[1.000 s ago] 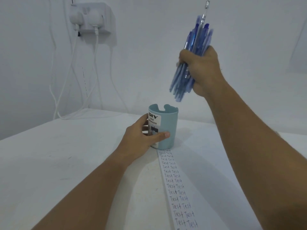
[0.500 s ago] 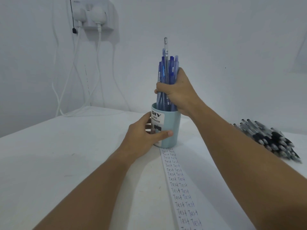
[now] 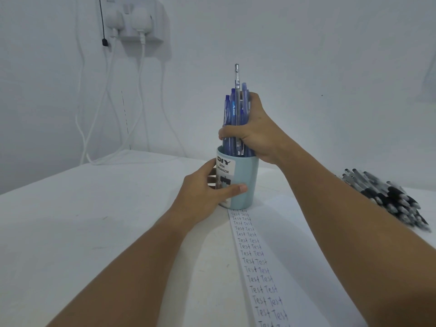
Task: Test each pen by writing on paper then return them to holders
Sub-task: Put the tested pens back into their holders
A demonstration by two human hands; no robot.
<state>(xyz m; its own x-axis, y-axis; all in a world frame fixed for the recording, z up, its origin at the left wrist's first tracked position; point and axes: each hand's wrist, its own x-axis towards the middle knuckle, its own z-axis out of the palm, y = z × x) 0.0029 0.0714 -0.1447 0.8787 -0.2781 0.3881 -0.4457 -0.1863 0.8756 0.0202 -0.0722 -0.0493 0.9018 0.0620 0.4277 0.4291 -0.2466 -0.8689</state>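
Now lowered from mid-air, the blue pens (image 3: 236, 114) stood in the holder (image 3: 245, 182), gripped by the right hand (image 3: 257, 135). The left hand (image 3: 207, 192) clasped the holder (black pens (image 3: 387, 199) lay unreturned).

Blue pens (image 3: 236, 119): standing upright, bunched, in holder.
Holder (image 3: 245, 182): pale blue, labelled, touching paper's far end.
Paper (image 3: 278, 244): lying flat, bearing "Test" rows.
Black pens (image 3: 387, 197): lying piled, right of holder.

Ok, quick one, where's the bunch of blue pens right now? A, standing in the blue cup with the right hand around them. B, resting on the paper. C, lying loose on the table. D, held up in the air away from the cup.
A: the blue pens stand with their lower ends inside the blue cup, gripped by the right hand.
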